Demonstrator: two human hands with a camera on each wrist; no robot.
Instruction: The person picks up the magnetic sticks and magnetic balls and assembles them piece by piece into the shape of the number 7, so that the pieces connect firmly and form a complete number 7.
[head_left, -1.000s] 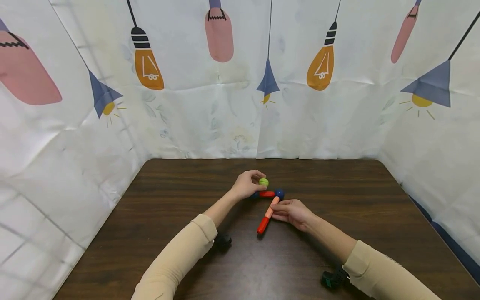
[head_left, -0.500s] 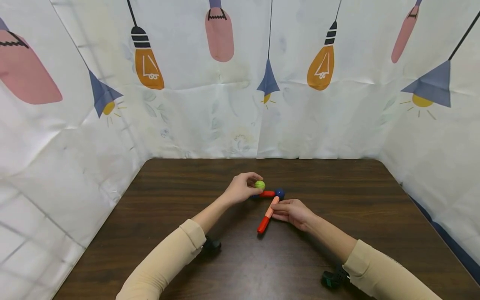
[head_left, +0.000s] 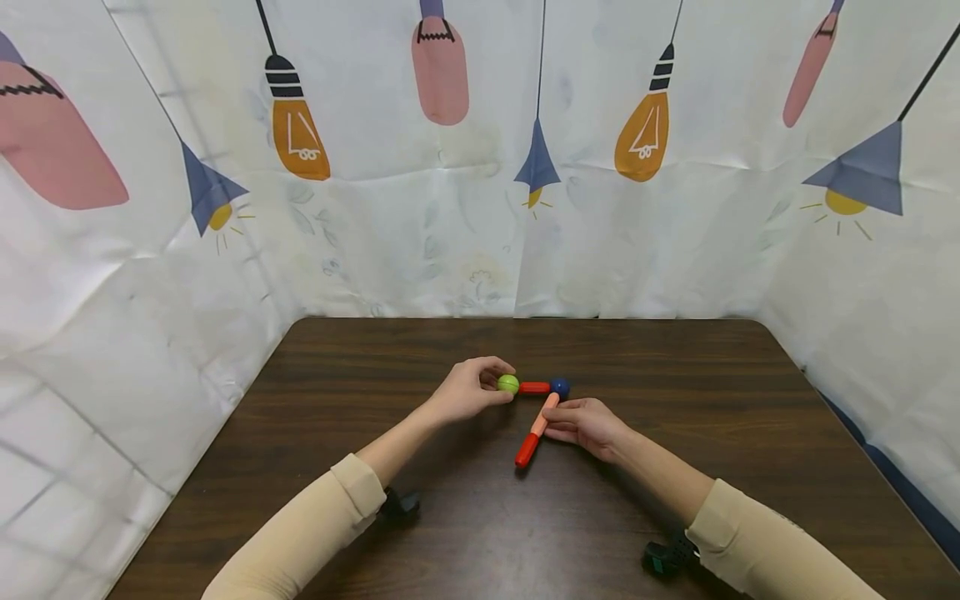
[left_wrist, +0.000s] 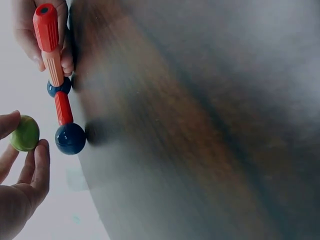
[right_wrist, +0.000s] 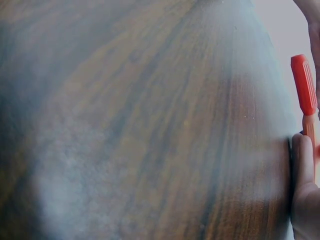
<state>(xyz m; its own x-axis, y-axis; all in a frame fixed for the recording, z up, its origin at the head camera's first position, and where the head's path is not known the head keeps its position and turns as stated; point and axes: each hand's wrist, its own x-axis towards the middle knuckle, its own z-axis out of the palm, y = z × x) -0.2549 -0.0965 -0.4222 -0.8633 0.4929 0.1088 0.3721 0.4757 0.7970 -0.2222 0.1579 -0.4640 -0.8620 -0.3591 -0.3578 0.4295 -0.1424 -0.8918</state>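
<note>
My left hand [head_left: 467,393] pinches a green ball [head_left: 507,384] between thumb and fingertips. My right hand [head_left: 588,427] grips the peach rod [head_left: 551,404] of a joined toy piece. A red rod [head_left: 527,450] continues from the peach one toward the near side. At the far end a blue ball [head_left: 559,386] joins it to a shorter red rod [head_left: 535,388] pointing left. In the left wrist view that shorter rod ends in a second blue ball [left_wrist: 70,138], with the green ball beside it, apart. From the head view, the green ball covers this second blue ball.
The brown wooden table [head_left: 637,358] reaches back to a white curtain [head_left: 360,233] printed with lamps and bulbs. Dark wrist devices sit under both forearms, the right one [head_left: 663,557] near the table surface.
The left hand has moved left and slightly nearer with the green ball, which now overlaps the left end of the short red rod. The right hand and the rods have stayed in place.
</note>
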